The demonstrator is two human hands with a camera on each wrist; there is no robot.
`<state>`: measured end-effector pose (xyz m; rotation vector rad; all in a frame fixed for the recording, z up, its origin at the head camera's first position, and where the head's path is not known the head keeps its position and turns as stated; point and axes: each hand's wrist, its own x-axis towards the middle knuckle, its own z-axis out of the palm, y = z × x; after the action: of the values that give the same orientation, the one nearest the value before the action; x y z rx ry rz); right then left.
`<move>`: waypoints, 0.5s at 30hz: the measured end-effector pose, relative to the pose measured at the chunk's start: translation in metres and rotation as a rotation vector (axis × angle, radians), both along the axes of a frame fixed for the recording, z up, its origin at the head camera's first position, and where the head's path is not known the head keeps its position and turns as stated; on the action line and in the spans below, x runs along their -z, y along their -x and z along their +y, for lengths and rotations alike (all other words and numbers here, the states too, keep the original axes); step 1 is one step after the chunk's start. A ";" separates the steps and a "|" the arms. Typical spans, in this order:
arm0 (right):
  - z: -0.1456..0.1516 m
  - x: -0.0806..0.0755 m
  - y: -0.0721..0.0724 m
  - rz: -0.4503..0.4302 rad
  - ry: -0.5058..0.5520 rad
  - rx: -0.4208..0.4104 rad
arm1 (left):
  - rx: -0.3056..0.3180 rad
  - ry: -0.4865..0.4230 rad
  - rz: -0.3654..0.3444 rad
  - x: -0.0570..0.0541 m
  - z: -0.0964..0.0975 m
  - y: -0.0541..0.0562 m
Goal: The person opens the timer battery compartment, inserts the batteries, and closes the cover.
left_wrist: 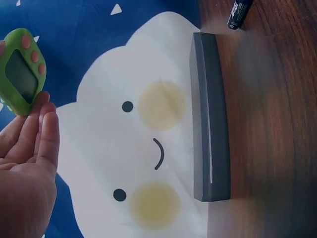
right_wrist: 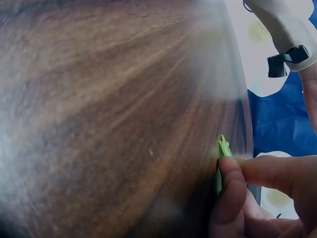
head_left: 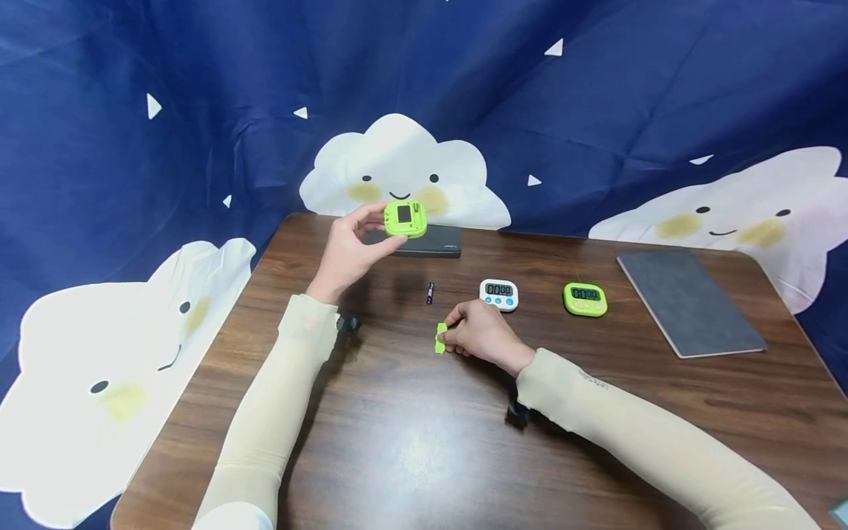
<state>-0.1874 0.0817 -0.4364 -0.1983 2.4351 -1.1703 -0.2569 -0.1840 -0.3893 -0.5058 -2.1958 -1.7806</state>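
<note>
My left hand (head_left: 347, 250) holds a green digital timer (head_left: 414, 224) up above the far part of the table, its back toward the head view. That back bears a dark rectangle and a small opening whose contents are too small to tell. In the left wrist view the timer's front (left_wrist: 24, 74) shows a dark screen and pink buttons. Low over the table, my right hand (head_left: 485, 335) pinches a small green plastic cover (head_left: 440, 338) between thumb and fingers; its edge (right_wrist: 224, 146) also appears in the right wrist view. A dark battery (head_left: 430, 293) lies on the table between the hands.
A white timer (head_left: 509, 285) lies just beyond my right hand, with a second green timer (head_left: 585, 309) to its right. The grey notebook (head_left: 692, 302) lies farther right. Behind the raised timer sits a dark flat box (head_left: 437, 241) near the table's back edge.
</note>
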 end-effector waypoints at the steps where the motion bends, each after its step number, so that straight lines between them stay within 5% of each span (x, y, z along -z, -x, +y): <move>1: -0.001 0.000 0.000 0.010 -0.008 0.000 | -0.003 -0.002 0.000 0.000 -0.001 0.000; 8: -0.002 0.002 0.004 0.031 -0.033 -0.020 | -0.022 0.004 -0.002 0.000 -0.008 0.001; 15: 0.002 0.006 0.028 0.194 -0.028 -0.076 | -0.050 0.000 0.011 -0.003 -0.012 0.002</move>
<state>-0.2158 0.0840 -0.4426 -0.4099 2.5834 -1.1301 -0.2590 -0.1964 -0.3867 -0.4556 -2.1817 -1.7486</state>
